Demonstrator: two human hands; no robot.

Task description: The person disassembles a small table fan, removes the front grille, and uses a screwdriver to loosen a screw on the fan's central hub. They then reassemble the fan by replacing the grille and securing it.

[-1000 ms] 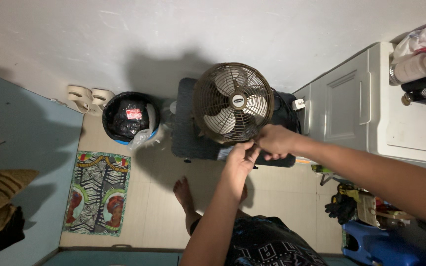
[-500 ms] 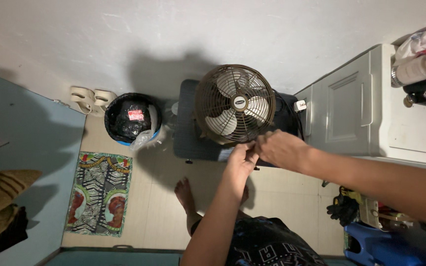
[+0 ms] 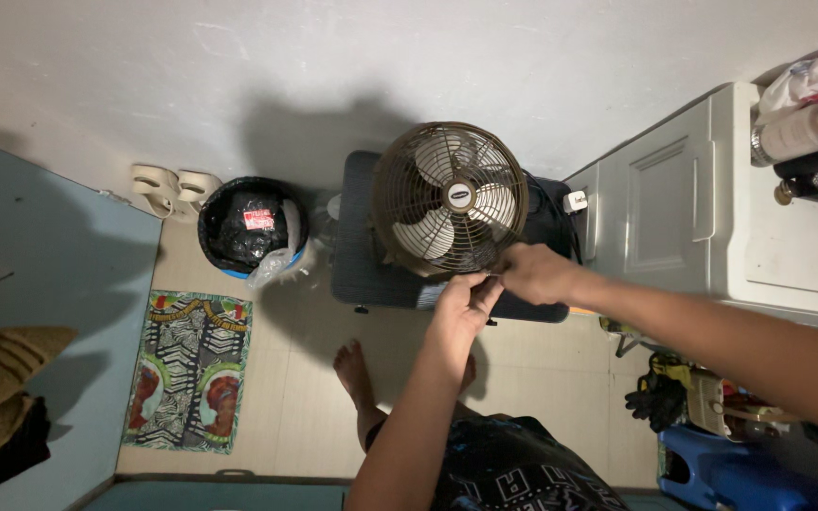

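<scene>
Fan [image 3: 451, 199] with a bronze wire cage and pale blades stands on a dark low table [image 3: 371, 274] against the white wall [image 3: 333, 57], its face turned up toward the camera. Both hands meet at the lower right edge of the cage. The left hand [image 3: 461, 303] reaches up from below with its fingers bent and pinched on the cage rim, and the right hand [image 3: 534, 273] comes in from the right with its fingers curled closed on the same stretch of rim, just beside the left hand and touching it. A black cord and a small white plug [image 3: 576, 201] lie behind the fan on the right side of the table. Left of the table sits a round bin [image 3: 250, 227] lined with a black bag, and a pair of pale sandals [image 3: 170, 187] rests near it along the wall. A patterned mat [image 3: 189, 369] lies on the tiled floor [image 3: 295, 397] further left, beside a light blue surface [image 3: 40, 284]. A bare foot [image 3: 354, 371] stands on the tiles below the table. To the right of the fan stands a white cabinet [image 3: 674, 199], with a blue container [image 3: 731, 473] and dark clutter on the floor below it.
</scene>
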